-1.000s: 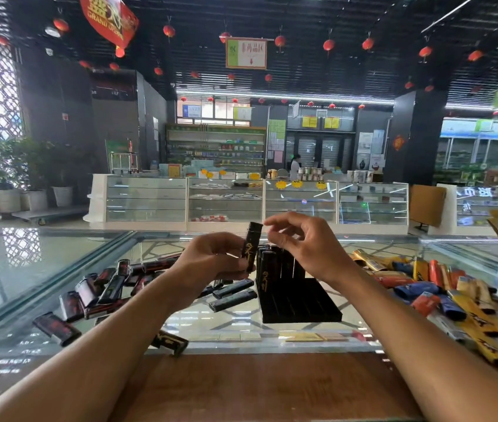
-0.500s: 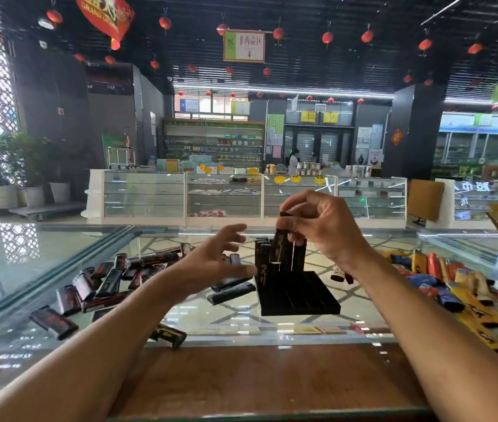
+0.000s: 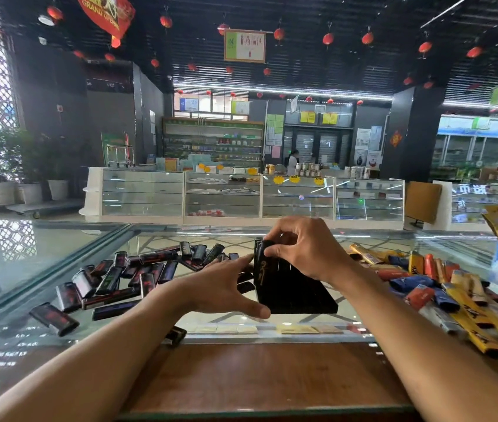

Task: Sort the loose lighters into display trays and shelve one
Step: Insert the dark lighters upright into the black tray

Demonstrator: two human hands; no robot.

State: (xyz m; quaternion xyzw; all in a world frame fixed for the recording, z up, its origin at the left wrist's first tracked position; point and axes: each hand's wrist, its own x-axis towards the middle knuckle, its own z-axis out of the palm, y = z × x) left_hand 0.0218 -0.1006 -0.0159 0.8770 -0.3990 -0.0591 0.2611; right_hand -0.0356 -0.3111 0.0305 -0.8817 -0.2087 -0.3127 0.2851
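"grand opening" on the red hanging banner [image 3: 106, 13], "非药品区" on the ceiling sign [image 3: 244, 45]

the tray [image 3: 299, 296] sits mid-counter on the glass top [image 3: 44, 248]. standing lighters [image 3: 261, 269] fill its far left corner, under the right hand [image 3: 308, 251]; the left hand [image 3: 220, 290] lies against its left edge. loose lighters [image 3: 110, 280] are strewn to the left, a heap of packets [image 3: 418, 284] to the right.

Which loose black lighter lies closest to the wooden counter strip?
The lone black lighter beside the wooden strip, apart from the pile; the rest lie farther back on the glass countertop, left of the display tray.
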